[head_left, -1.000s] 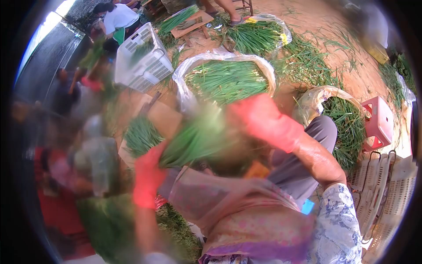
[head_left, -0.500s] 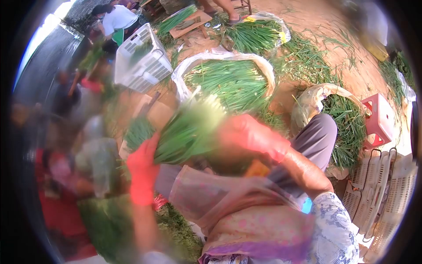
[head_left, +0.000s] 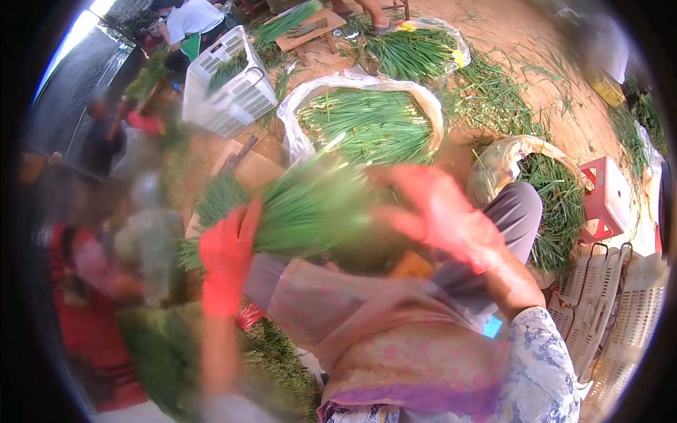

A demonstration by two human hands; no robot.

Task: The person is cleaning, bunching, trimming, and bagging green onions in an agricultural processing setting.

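A bundle of long green stalks (head_left: 303, 204) lies across in front of me, its pale ends blurred by motion. My left hand (head_left: 227, 261), in a red glove, is wrapped round the bundle's leafy end. Beside its other end is my right hand (head_left: 451, 218), also red-gloved, with fingers spread and nothing visible in them. Just beyond the bundle stands a white-lined round container (head_left: 290, 116) filled with similar green stalks. Below both hands, a patterned apron (head_left: 395, 338) covers my lap.
A white crate (head_left: 229, 102) and a small wooden stand (head_left: 310, 32) are farther off. At right are a sack of greens (head_left: 553, 204), a pink stool (head_left: 608, 197) and stacked baskets (head_left: 599, 303). A person in white (head_left: 192, 21) sits at the upper left.
My right hand has opened and shifted slightly right, with its fingers now spread apart. The bundle's pale ends have swung a little to the right; my left hand remains on it.
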